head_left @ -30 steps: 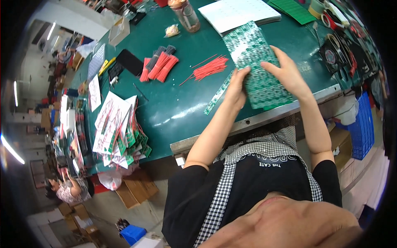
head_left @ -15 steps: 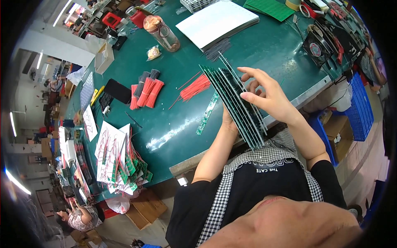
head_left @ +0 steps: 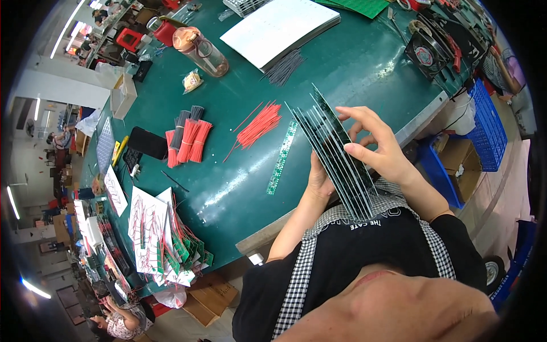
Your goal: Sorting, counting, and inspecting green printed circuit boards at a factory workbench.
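A stack of several green circuit boards (head_left: 336, 154) is held on edge and tilted in front of my chest, its upper ends fanned slightly apart. My left hand (head_left: 319, 175) grips the stack from its left side, with the fingers partly hidden behind the boards. On the other side, my right hand (head_left: 373, 139) has its fingers curved and spread beside the outermost board. Its thumb overlaps that board's edge; whether it touches cannot be told. A narrow green circuit board strip (head_left: 281, 159) lies on the table just left of the stack, near loose red wires (head_left: 259, 125).
The green table (head_left: 228, 154) carries bundled wires (head_left: 191, 137), a water bottle (head_left: 202, 52), a paper stack (head_left: 279, 31) and dark loose wires (head_left: 285, 67). Wired boards on paper (head_left: 165, 233) lie at left. A small fan (head_left: 424, 54) stands right; a blue crate (head_left: 487, 131) sits below.
My view has shifted, so the tabletop things appear further left. The boards have tipped slightly and their upper ends look more fanned. My right hand stays beside them with its fingers spread.
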Tool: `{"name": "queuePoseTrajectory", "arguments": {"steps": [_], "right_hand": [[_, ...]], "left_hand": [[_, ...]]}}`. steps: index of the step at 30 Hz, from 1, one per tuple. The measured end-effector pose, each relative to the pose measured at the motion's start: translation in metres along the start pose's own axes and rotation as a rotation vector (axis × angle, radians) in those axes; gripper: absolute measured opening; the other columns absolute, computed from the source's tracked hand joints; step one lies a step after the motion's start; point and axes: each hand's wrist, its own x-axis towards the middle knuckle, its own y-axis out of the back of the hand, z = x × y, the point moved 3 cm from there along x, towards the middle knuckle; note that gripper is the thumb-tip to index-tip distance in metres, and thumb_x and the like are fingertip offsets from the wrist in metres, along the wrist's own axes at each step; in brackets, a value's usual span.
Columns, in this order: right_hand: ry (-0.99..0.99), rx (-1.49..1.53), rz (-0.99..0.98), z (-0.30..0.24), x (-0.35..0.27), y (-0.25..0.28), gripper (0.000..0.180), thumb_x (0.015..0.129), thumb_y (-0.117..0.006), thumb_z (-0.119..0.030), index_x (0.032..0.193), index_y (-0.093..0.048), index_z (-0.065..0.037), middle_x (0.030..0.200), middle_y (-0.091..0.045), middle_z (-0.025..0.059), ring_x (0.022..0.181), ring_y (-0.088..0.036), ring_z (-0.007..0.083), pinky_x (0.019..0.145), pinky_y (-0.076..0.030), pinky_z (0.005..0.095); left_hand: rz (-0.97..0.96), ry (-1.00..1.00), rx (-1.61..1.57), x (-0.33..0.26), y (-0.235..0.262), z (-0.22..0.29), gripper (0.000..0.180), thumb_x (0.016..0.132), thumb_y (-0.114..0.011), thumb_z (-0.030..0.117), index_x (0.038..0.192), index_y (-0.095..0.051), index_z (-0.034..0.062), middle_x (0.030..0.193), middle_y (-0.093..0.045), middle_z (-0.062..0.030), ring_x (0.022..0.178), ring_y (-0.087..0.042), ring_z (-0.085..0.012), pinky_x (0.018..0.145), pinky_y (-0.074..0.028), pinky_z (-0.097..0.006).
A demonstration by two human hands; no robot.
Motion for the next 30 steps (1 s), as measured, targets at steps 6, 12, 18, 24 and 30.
{"name": "queuePoseTrajectory", "arguments": {"steps": [6, 12, 18, 24, 30], "right_hand": [[0.055, -0.007, 0.012, -0.003, -0.001, -0.005, 0.051, 0.074, -0.063, -0.01, 0.123, -0.048, -0.007, 0.105, -0.048, 0.0054, 0.076, -0.05, 0.0076, 0.058, -0.045, 0.0184], [0.012, 0.003, 0.027, -0.005, -0.004, -0.002, 0.049, 0.075, -0.06, -0.011, 0.122, -0.048, -0.005, 0.11, -0.047, 0.0061, 0.079, -0.049, 0.0084, 0.062, -0.045, 0.0188], [0.026, 0.006, 0.081, -0.003, -0.004, 0.016, 0.044, 0.078, -0.053, -0.007, 0.121, -0.049, 0.0, 0.114, -0.047, 0.0066, 0.086, -0.046, 0.0083, 0.065, -0.043, 0.0185], [-0.125, 0.181, 0.086, 0.015, -0.009, 0.034, 0.04, 0.083, -0.047, -0.004, 0.123, -0.046, 0.0, 0.1, -0.057, 0.008, 0.082, -0.053, 0.0093, 0.07, -0.042, 0.0204], [-0.066, 0.172, 0.126, 0.024, -0.007, 0.038, 0.04, 0.083, -0.05, -0.004, 0.122, -0.046, 0.0, 0.103, -0.057, 0.0104, 0.087, -0.056, 0.011, 0.074, -0.046, 0.0226]], "left_hand": [[-0.049, -0.003, 0.052, -0.001, 0.002, -0.001, 0.056, 0.075, -0.067, 0.03, 0.123, -0.042, 0.0163, 0.119, -0.045, 0.0004, 0.112, -0.046, -0.0196, 0.089, -0.046, -0.038], [-0.012, -0.014, 0.142, -0.004, -0.001, -0.003, 0.053, 0.084, -0.056, 0.034, 0.131, -0.036, 0.0179, 0.123, -0.044, 0.0005, 0.109, -0.048, -0.0195, 0.088, -0.046, -0.038], [0.029, 0.014, 0.039, -0.006, 0.034, -0.007, 0.083, 0.063, -0.073, 0.049, 0.13, -0.038, 0.0156, 0.12, -0.05, -0.0059, 0.103, -0.054, -0.0213, 0.08, -0.053, -0.039], [0.052, -0.002, 0.089, -0.011, 0.032, -0.003, 0.084, 0.065, -0.072, 0.05, 0.132, -0.035, 0.0165, 0.123, -0.047, -0.0053, 0.103, -0.054, -0.0232, 0.076, -0.053, -0.041], [0.101, -0.024, 0.096, -0.012, 0.036, -0.005, 0.08, 0.068, -0.069, 0.05, 0.132, -0.035, 0.0156, 0.121, -0.049, -0.0063, 0.101, -0.055, -0.023, 0.074, -0.054, -0.042]]}}
